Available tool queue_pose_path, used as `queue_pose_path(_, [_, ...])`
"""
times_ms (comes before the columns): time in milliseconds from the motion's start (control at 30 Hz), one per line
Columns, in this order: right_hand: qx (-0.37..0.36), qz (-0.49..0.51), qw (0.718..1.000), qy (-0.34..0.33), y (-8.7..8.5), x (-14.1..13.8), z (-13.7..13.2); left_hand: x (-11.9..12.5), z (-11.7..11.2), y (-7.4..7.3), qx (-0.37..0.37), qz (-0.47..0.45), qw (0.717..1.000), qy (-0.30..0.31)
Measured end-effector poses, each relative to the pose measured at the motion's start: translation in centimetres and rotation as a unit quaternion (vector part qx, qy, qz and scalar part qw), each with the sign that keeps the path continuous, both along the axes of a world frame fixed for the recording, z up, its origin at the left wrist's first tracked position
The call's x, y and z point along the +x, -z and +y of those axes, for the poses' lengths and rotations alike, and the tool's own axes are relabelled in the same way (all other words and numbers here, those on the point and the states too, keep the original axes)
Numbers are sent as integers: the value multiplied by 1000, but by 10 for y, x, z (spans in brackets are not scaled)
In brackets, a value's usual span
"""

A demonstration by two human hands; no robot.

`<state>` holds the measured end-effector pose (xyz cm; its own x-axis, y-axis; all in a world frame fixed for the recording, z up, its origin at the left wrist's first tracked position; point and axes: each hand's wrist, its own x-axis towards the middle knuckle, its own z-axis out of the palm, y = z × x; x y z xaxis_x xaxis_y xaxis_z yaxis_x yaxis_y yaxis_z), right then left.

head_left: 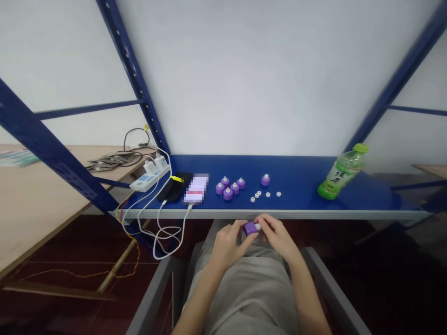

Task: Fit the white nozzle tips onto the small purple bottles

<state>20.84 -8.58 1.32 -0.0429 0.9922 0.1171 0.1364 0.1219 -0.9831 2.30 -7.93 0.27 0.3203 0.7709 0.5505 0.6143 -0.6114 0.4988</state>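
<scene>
Left hand (227, 246) and right hand (276, 236) pinch a purple cap (249, 229) below the blue shelf (293, 170), white wall (261, 79) behind

A small purple plastic cap (250, 228), its white plastic stub (257, 227) sticking out to the right, lies on its side, tilted slightly, pinched between the fingers of the left hand (228, 246) and right hand (275, 236). It is held in the air just below the front edge of the blue metal shelf (265, 214), partly hidden by fingertips.
</scene>
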Motion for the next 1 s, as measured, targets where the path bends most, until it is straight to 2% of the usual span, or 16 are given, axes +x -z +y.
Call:
queue_pose_path(233, [39,-19,999,13,3,-14,-3,1,6,6,-17,-31,999,11])
queue_pose_path(367, [105,-86,984,117,0,-7,11,1,8,6,-4,-21,1000,5])
queue_pose_path(467, [181,-180,943,212,-11,11,35,-1,10,5,-6,-1,1000,2])
queue_pose_path(533, [212,-269,911,229,-20,27,53,-3,11,6,-10,9,1000,-4])
queue_pose_path(667, [165,-433,846,262,-31,52,84,-4,13,3,-30,-36,999,-18])
queue_pose_path(733, [156,-470,829,260,-33,58,96,-4,13,0,-38,-76,996,-28])
queue_pose_path(867, [169,-473,834,230,-29,62,113,-7,13,-7,-55,-121,990,-46])
queue_pose_path(1000, [181,-451,841,239,-20,58,111,-12,17,-9,-78,-130,986,-74])
